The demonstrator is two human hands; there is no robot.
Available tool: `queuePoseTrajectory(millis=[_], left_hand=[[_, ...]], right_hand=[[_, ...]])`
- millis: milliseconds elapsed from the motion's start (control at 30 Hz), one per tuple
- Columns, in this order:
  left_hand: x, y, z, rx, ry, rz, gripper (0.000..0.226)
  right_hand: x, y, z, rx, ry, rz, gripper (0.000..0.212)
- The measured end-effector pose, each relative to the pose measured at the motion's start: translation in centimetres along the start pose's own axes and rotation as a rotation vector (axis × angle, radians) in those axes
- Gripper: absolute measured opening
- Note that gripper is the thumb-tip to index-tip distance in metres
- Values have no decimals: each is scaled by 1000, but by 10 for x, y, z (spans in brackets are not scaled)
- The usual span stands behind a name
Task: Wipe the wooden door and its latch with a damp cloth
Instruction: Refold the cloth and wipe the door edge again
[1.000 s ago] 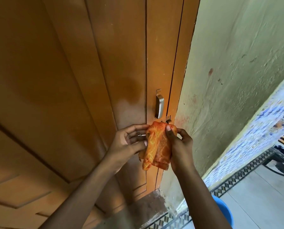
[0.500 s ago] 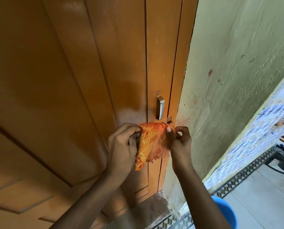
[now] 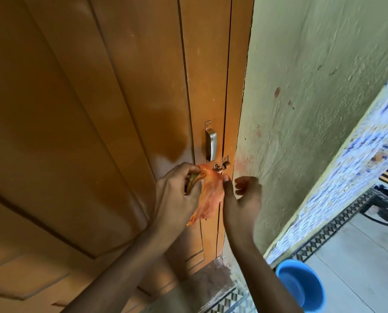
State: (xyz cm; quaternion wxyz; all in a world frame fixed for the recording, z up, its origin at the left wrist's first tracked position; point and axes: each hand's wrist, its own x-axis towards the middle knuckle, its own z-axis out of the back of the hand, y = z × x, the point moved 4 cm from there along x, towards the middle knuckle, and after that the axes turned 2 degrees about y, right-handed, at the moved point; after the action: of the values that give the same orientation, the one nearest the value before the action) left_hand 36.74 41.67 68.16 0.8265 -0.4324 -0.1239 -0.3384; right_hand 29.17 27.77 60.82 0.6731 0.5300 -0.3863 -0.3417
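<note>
The brown wooden door point(image 3: 98, 109) fills the left and centre, with a dark damp patch point(image 3: 170, 134) beside its silver handle point(image 3: 211, 143). Just below the handle sits the small brass latch point(image 3: 221, 166) at the door's edge. An orange patterned cloth point(image 3: 209, 197) hangs under the latch. My left hand point(image 3: 175, 197) grips the cloth's upper left corner, its fingers curled over a brass part of the latch. My right hand point(image 3: 241, 199) is beside the cloth; its thumb touches the right edge while the fingers curl loosely away from it.
A rough pale green wall point(image 3: 312, 98) meets the door frame on the right. A blue basin point(image 3: 299, 286) stands on the tiled floor at the lower right. Blue patterned tiles point(image 3: 357, 168) and a black metal frame point(image 3: 382, 208) lie farther right.
My right hand has let go of its pinch on the cloth and its fingers have opened away. My left hand has closed on the cloth's left corner. The latch knob now shows above the cloth.
</note>
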Motion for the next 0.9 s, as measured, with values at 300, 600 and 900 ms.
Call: queuePoseTrajectory(millis=[300, 600, 900], left_hand=[[-21, -18, -35, 45, 212, -335, 47], [47, 1, 10, 305, 58, -449, 33], [97, 53, 51, 1154, -76, -796, 50]], right_hand=[[-6, 5, -30, 1158, 287, -838, 47], [54, 12, -15, 710, -159, -322, 23], [69, 19, -117, 114, 11, 215, 58]])
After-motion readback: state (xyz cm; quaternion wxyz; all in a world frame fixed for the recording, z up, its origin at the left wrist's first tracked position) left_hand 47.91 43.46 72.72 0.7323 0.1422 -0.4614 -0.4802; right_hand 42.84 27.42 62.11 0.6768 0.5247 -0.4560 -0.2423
